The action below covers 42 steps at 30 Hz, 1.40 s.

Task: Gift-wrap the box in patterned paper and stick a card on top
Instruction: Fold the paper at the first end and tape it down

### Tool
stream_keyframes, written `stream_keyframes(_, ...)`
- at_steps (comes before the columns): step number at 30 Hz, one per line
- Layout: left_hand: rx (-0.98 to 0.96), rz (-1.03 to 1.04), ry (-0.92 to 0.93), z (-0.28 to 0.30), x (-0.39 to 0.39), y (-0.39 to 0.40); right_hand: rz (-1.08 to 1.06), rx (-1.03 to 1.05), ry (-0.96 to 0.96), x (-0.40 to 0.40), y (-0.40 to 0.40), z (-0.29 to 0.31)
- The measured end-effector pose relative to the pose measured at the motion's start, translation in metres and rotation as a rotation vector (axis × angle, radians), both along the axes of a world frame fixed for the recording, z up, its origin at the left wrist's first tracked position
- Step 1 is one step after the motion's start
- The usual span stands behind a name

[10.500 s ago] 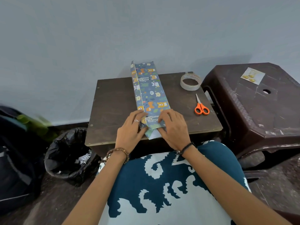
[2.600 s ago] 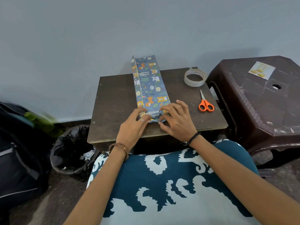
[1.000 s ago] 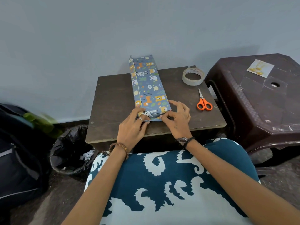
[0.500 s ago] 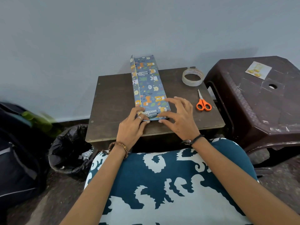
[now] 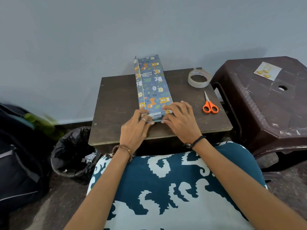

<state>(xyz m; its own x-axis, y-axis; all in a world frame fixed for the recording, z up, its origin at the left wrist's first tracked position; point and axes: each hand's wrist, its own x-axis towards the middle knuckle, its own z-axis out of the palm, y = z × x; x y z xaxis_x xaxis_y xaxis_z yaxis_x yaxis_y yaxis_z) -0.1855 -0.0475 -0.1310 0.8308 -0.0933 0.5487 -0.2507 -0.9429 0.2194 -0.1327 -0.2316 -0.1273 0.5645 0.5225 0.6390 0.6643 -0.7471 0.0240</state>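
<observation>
Against a pale blue wall, you are pressing both hands, left hand (image 5: 135, 128) and right hand (image 5: 180, 121), fingers flat, on the wrapped box's (image 5: 152, 85) near end on the brown table (image 5: 116, 103). Untaped folds risk springing open; tape roll (image 5: 198, 78) is sitting well apart.

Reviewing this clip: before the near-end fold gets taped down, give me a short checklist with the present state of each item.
1. Near-end fold held down: ok, left hand and right hand both press the wrapped box at its near edge.
2. Tape roll within reach: ok, on the small table, far right corner.
3. Scissors available: ok, lying on the table right of the box.
4. A hand free to fetch tape: not ok, both are on the paper.
5. Card at hand: ok, on the brown stool.
6. Far end folded: not ok, the paper stands open there.
</observation>
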Motion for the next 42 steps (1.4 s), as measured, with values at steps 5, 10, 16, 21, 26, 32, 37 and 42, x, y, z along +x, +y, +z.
stream_keyframes(5, 0.004, 0.003, -0.048, 0.002, 0.002, -0.001, 0.009, 0.068, -0.052, 0.002, 0.001, -0.001)
stream_keyframes(10, 0.011, -0.06, -0.073, -0.001, 0.005, 0.001, 0.011, 0.072, -0.101, 0.004, 0.001, -0.002)
stream_keyframes(16, 0.007, -0.095, -0.131, 0.0, 0.007, 0.003, -0.014, 0.03, -0.074, 0.005, 0.003, -0.005)
stream_keyframes(21, -0.272, -0.03, -0.054, 0.006, 0.005, -0.005, -0.004, 0.054, -0.06, 0.005, 0.001, -0.006)
stream_keyframes(26, -0.342, 0.013, -0.025, 0.008, 0.007, -0.006, 0.066, 0.159, -0.005, 0.006, -0.001, -0.003)
stream_keyframes(32, -0.35, 0.007, -0.046, 0.009, 0.008, -0.004, 0.091, 0.194, 0.049, 0.015, -0.007, -0.004)
stream_keyframes(37, -0.346, 0.003, -0.073, 0.009, 0.009, -0.005, 0.121, 0.228, 0.077, 0.02, -0.005, -0.004)
stream_keyframes(42, -0.31, 0.004, -0.021, 0.01, 0.008, -0.004, 0.158, 0.241, 0.086, 0.024, -0.005, -0.001)
